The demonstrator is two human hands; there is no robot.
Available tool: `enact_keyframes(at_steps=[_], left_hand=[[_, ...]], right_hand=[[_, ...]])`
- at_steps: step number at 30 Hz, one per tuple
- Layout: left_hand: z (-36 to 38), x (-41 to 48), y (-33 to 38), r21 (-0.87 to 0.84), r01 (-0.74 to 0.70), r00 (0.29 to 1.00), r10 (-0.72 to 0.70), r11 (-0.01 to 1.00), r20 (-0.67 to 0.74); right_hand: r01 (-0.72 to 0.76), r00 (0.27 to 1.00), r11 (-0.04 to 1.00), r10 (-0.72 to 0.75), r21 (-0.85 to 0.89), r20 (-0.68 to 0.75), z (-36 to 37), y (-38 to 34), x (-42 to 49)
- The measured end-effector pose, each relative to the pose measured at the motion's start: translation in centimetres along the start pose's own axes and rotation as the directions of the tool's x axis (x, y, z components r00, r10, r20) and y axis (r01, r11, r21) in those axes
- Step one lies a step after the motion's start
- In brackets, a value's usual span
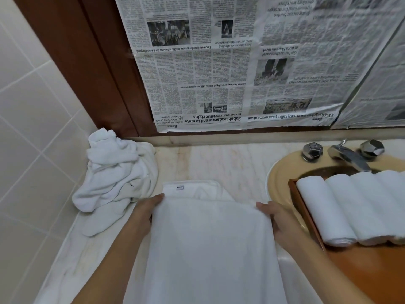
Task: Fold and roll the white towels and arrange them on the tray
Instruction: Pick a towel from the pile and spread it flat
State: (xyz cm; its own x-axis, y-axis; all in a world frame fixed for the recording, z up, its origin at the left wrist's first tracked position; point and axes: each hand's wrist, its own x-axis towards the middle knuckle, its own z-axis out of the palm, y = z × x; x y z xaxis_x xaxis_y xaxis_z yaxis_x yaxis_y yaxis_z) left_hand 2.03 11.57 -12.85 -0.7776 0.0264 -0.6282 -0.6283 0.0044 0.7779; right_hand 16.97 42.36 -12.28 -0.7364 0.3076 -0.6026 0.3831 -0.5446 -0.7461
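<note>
— What's along your left side?

— The tiled wall (32, 128), and tight in its corner a heap of crumpled towels (114, 172) on the marble counter (219, 163). The heap lies just beside my left hand (149, 207), so there's little room that way.

— And the towel you're working on?

— The white towel (210, 249) lies flat in the middle of the counter, between my hands. Its long axis runs from me straight toward the newspaper (219, 73) covering the back wall, and the near end runs out of view at the bottom. A lower layer shows past the top fold, with a small label (180, 187) at its far left corner. A strip of marble shows between that far edge and the back ledge.

— Your grip?

— My left hand holds the left end of the fold's edge, thumb along the top, fingers tucked under the cloth and out of sight. My right hand (274, 213) does the same at the right end.

— What's to the right?

— The beige basin (278, 172) begins just beside my right hand, with the chrome tap (348, 156) at its back. A wooden tray (361, 273) sits across the basin, its left rim near my right wrist. On it lie rolled towels (324, 209), four that I can see, touching side by side. Their long axes run away from me, far ends leaning left, and the last is cut off at the edge of view.
</note>
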Motion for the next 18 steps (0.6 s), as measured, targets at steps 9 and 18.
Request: enact_keyframes(at_steps=[9, 18], left_hand=[[-0.3, -0.2, 0.2, -0.037, -0.174, 0.985, 0.174, 0.984, 0.005], [-2.3, -0.3, -6.6, 0.632, 0.029, 0.984, 0.089, 0.774, -0.155]], right_hand=[[0.109, 0.985, 0.951, -0.141, -0.29, -0.094, -2.4, -0.1, -1.1], [-0.221, 0.958, 0.731, 0.04, -0.646, -0.283, -3.0, 3.3, 0.1]])
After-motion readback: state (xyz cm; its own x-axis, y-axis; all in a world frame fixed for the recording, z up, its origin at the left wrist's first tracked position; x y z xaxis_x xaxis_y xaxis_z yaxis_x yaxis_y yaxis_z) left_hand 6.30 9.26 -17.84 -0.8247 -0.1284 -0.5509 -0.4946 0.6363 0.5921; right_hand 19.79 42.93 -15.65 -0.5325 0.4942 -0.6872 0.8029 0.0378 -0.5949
